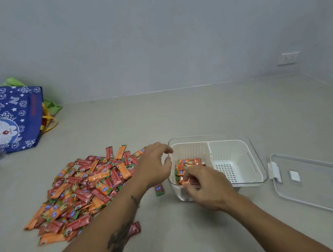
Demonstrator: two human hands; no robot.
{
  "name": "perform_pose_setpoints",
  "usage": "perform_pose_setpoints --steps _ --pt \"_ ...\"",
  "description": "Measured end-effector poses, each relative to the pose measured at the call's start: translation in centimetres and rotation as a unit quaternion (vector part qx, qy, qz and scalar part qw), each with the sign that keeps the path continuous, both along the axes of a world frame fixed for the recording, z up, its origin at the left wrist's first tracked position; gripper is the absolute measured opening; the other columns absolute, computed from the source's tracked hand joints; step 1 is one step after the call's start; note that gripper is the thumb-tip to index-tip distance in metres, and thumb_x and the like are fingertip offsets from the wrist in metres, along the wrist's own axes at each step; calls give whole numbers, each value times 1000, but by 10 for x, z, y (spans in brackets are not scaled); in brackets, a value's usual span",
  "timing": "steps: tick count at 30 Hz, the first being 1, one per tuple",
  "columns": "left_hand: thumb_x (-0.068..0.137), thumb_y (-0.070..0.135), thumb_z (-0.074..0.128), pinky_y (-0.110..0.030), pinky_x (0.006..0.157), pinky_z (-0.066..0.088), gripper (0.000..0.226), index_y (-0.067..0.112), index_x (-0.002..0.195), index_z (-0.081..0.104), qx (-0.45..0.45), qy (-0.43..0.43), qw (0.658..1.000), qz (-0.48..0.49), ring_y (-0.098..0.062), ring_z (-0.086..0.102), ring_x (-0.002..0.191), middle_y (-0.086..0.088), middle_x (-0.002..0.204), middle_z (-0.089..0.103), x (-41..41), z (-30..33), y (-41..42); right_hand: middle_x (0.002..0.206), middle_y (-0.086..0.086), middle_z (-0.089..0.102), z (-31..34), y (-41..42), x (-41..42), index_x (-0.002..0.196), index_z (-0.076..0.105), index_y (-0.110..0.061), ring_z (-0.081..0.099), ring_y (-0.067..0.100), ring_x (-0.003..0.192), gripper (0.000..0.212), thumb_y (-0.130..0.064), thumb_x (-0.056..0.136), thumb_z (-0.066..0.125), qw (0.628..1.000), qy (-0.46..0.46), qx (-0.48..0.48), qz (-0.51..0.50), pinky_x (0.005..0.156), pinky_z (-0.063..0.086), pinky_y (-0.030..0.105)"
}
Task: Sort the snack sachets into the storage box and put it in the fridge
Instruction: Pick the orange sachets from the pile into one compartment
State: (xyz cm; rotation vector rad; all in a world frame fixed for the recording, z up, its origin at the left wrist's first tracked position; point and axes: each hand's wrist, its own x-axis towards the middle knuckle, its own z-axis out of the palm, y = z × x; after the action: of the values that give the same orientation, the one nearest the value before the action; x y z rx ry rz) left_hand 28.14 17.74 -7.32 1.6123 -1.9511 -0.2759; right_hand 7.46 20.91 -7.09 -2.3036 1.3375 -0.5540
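step: orange sachet pinched in right hand grip, to be laid flat on left-compartment stack | left hand grip released, empty, at storage box left rim

No print reads clearly: the orange and red foil snack sachets at eight o'clock carry blurred blue labels, unreadable.

It looks like a home: a plain gray wall with a plug socket at two o'clock, and a cartoon bag at nine o'clock.
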Motion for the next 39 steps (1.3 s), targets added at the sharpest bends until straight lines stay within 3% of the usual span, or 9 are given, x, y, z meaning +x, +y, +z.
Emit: perform_pose_setpoints --steps 3,8,14,20,23,26,31,33,39 --pt "85 18 56 -26 84 47 21 24 102 67 9 56 998 34 -7 56 97 12 99 61 43 -3 22 79 -13 58 12 -6 29 85 59 -31 57 6 77 13 -39 77 53 994 -109 0 3 71 48 31" --pt "88 15 57 -28 79 51 17 21 100 67 67 48 994 69 -8 59 89 8 96 64 134 -28 72 86 -10 59 15 4 123 92 64 -27 57 8 78 16 -29 78 57 990 -128 -1 56 71 47 27" --pt "87 18 54 -29 80 49 19 26 99 66 128 10 986 103 -6 55 90 10 97 62 240 -63 126 115 0 60 -37 29 225 116 62 -25 55 17 103 35 -27 83 53 981 48 123 141 88 46 32" --pt "84 18 52 -30 71 49 12 25 87 61 184 -25 978 96 -6 54 82 13 88 60 300 -81 162 131 6 46 -69 41 278 126 56 -21 41 28 124 41 -22 85 52 962 215 134 105 102 43 42" --pt "78 23 53 -29 70 46 15 28 90 62 194 -55 977 75 -7 51 80 14 87 55 322 -94 176 128 7 46 -71 43 291 112 58 -20 42 29 121 29 -22 85 51 956 250 135 71 98 44 43" --pt "73 29 54 -27 80 42 29 29 102 58 191 -93 975 60 -13 47 93 11 100 52 331 -108 183 121 5 47 -70 43 295 107 57 -18 45 26 116 24 -22 84 53 950 278 132 49 93 47 41" --pt "79 34 60 -32 83 42 27 28 102 49 141 -124 980 74 -18 45 96 8 107 48 324 -119 190 97 -1 56 -71 41 297 95 47 -22 54 21 84 7 -25 89 47 979 187 78 12 71 47 37" --pt "79 31 65 -31 78 46 25 26 99 51 106 -134 983 69 -18 48 91 7 102 52 325 -123 194 100 -1 59 -73 38 305 103 47 -23 55 20 84 13 -30 92 48 982 178 68 11 72 49 37" --pt "80 24 67 -33 67 50 16 20 92 57 39 -176 981 79 -21 53 83 2 92 58 330 -132 203 137 9 48 -88 32 331 143 33 -17 52 29 123 59 -50 96 46 962 262 82 2 99 48 45"
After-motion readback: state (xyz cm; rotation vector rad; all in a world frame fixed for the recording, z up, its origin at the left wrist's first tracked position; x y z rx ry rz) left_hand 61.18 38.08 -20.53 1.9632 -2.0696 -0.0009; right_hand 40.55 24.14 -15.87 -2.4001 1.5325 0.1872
